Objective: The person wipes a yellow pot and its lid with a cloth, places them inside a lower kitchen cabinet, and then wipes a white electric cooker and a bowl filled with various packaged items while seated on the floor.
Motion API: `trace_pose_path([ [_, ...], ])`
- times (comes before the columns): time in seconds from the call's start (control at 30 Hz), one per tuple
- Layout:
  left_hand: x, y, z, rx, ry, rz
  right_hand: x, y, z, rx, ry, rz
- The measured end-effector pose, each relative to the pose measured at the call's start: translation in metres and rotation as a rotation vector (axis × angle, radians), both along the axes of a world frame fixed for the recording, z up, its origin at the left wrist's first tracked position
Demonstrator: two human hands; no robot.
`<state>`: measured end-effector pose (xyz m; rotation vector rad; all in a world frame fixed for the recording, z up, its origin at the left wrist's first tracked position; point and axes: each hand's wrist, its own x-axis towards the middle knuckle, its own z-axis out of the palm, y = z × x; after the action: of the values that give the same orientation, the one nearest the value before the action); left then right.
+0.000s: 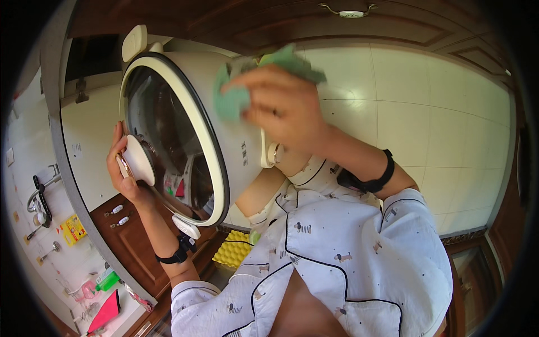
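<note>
A cream cooking pot [245, 141] is tipped on its side before me, its glass lid [168, 126] turned left. My left hand [120, 162] grips the lid's cream knob [142, 162], which has a gold-coloured trim. Rounded side handles [135, 43] stick out at the pot's top and bottom. My right hand [286, 111], blurred, holds a crumpled green cloth [230, 99] against the pot's outer wall. Part of that cloth trails beyond the knuckles. A cream fitting with a round knob [276, 153] shows at the base end, below my right wrist.
Wooden cabinets [379, 29] border the pale tiled floor [400, 130]. Yellow egg-crate foam [233, 248] lies below the pot. To the left, a counter with a grey edge [80, 164] runs past a faucet [36, 198], a green bottle [108, 281] and a pinkish-red cloth [105, 311].
</note>
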<state>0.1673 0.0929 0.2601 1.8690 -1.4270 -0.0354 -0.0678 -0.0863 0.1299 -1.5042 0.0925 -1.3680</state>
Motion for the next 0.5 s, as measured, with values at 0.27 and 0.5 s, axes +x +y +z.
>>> trace_pose_path([
  [0.27, 0.004, -0.001, -0.002, -0.007, 0.004, 0.048, -0.006, 0.018, 0.004, -0.027, -0.014, -0.057],
  [0.5, 0.011, 0.002, -0.004, -0.002, 0.062, 0.049, -0.002, 0.028, 0.004, 0.003, -0.027, -0.082],
])
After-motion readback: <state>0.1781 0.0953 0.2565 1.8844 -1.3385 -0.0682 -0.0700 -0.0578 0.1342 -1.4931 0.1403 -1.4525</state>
